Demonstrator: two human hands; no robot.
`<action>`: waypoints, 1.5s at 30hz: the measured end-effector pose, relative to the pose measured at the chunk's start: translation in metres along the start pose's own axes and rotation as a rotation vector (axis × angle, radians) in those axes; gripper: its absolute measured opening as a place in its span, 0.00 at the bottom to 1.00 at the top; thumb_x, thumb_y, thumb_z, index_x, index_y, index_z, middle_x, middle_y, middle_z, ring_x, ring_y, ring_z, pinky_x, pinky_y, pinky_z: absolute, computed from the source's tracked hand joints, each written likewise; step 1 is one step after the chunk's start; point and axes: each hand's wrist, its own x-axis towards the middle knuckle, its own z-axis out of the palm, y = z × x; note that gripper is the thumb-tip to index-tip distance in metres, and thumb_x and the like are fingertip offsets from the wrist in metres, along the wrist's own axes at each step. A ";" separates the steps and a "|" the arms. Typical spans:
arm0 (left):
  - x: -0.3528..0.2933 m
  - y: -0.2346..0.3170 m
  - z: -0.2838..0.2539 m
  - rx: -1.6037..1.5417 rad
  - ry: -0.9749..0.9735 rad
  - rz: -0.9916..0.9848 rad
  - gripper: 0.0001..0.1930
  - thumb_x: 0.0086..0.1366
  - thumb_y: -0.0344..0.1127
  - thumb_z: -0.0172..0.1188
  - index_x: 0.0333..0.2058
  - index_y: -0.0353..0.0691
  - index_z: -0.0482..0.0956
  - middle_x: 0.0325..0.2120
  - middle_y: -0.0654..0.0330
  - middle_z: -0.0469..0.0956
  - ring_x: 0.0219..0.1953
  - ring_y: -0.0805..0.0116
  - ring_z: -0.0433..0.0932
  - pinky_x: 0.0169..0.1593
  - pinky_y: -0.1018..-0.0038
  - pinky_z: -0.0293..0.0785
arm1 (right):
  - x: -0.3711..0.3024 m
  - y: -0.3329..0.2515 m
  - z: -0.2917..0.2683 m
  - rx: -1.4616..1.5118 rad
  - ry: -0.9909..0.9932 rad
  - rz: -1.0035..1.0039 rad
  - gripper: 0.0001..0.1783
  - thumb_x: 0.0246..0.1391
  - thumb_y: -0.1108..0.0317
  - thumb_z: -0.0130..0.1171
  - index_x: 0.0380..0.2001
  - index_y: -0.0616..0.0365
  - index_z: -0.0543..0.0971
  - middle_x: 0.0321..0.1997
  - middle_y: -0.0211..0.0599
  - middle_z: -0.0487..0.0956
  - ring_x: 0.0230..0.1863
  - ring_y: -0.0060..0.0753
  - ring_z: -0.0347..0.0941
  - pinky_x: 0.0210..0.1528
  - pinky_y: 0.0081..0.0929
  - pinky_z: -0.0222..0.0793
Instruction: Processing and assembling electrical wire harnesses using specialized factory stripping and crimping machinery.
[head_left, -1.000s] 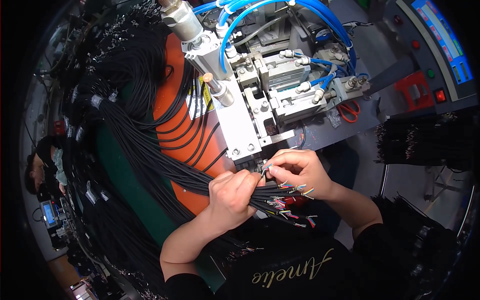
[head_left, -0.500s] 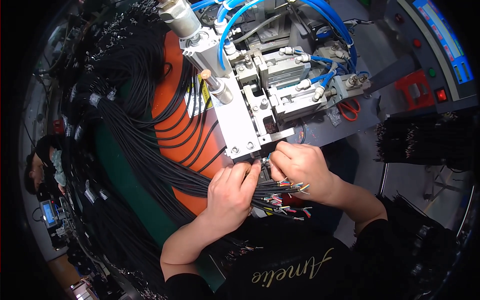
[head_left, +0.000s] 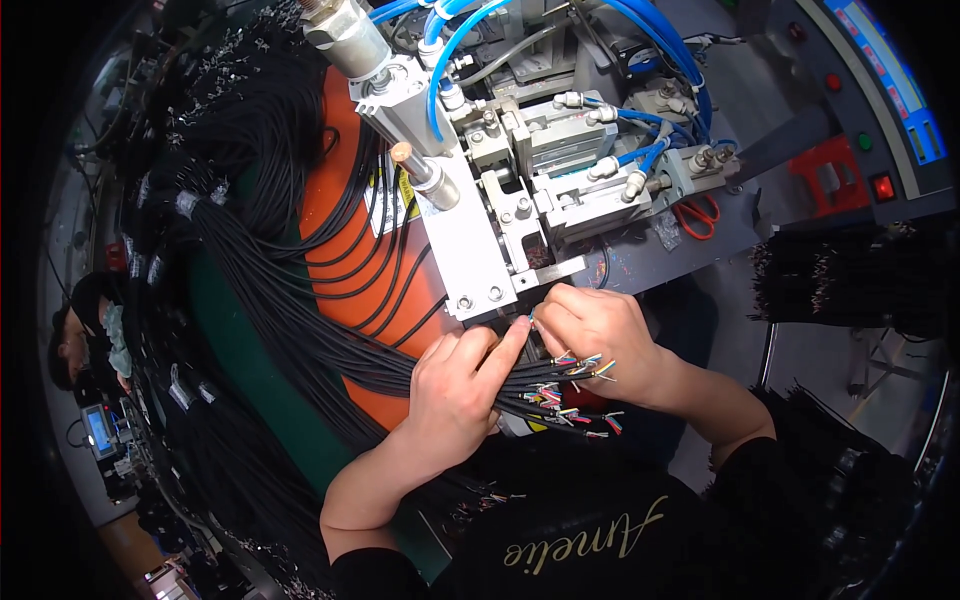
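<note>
At the front edge of the metal press fixture (head_left: 470, 255), both my hands meet fingertip to fingertip. My left hand (head_left: 455, 390) is closed, its stretched forefinger pressing at the end of a black cable partly hidden under the fixture. Thumb and forefinger of my right hand (head_left: 598, 330) pinch the thin coloured wires (head_left: 531, 321) coming out of that end; a bit of blue shows between the fingertips. Beneath and beside my hands runs a bundle of black cables (head_left: 320, 325), its stripped ends (head_left: 560, 395) fanned out with red, yellow, blue and white wires.
Pneumatic cylinders (head_left: 590, 200) with blue air hoses (head_left: 660, 35) stand behind the fixture. Red-handled scissors (head_left: 698, 218) lie to the right, near a control panel (head_left: 885, 110). An orange mat (head_left: 345, 240) lies under the cables. More cables hang on a rack (head_left: 850, 285). Another person (head_left: 85, 335) sits far left.
My left forefinger has straightened and slid right toward the wire end, meeting my right fingertips. The right hand stays nearly in place, still pinching. The view has shifted slightly.
</note>
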 end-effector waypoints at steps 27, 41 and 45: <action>-0.019 -0.016 0.000 0.162 0.142 -0.073 0.23 0.44 0.23 0.64 0.44 0.34 0.78 0.33 0.55 0.74 0.34 0.57 0.74 0.39 0.66 0.71 | -0.012 -0.004 -0.007 0.854 -0.051 0.480 0.06 0.54 0.79 0.62 0.36 0.64 0.80 0.33 0.34 0.79 0.27 0.15 0.74 0.27 0.15 0.67; -0.001 -0.016 0.003 -0.200 0.159 0.045 0.23 0.46 0.27 0.67 0.44 0.32 0.76 0.29 0.55 0.77 0.27 0.56 0.78 0.29 0.67 0.72 | -0.007 -0.008 0.009 0.999 0.114 0.353 0.06 0.59 0.77 0.58 0.39 0.65 0.80 0.29 0.27 0.77 0.24 0.10 0.71 0.26 0.12 0.65; 0.000 -0.007 0.005 -0.095 0.204 0.133 0.22 0.45 0.27 0.66 0.42 0.32 0.76 0.27 0.55 0.76 0.25 0.57 0.77 0.27 0.67 0.70 | -0.005 -0.007 -0.001 1.469 -0.093 0.704 0.09 0.60 0.77 0.57 0.43 0.64 0.77 0.30 0.28 0.76 0.27 0.12 0.73 0.29 0.13 0.67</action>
